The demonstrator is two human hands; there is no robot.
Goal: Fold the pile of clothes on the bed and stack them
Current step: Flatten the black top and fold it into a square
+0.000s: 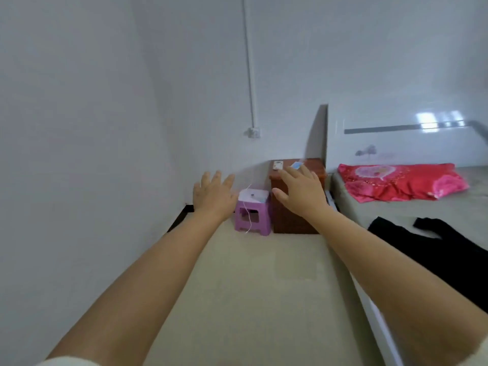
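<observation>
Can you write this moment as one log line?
left hand: open, empty | right hand: open, empty | black garment: unfolded on bed | folding: not begun

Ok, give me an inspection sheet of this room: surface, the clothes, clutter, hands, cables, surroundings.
Surface: bed at right, bare grey mattress; its white edge runs down the right side.
Job's things: black garment spread unfolded on the bed; no folded stack seen.
Clutter: red floral pillow at the head of the bed; brown nightstand with small items on top; purple stool beside it.
Grippers: left hand and right hand both stretched forward, fingers spread, holding nothing.
Cables: white cable hangs from the wall socket over the stool.
Surroundings: white walls, pale floor, white headboard.
</observation>
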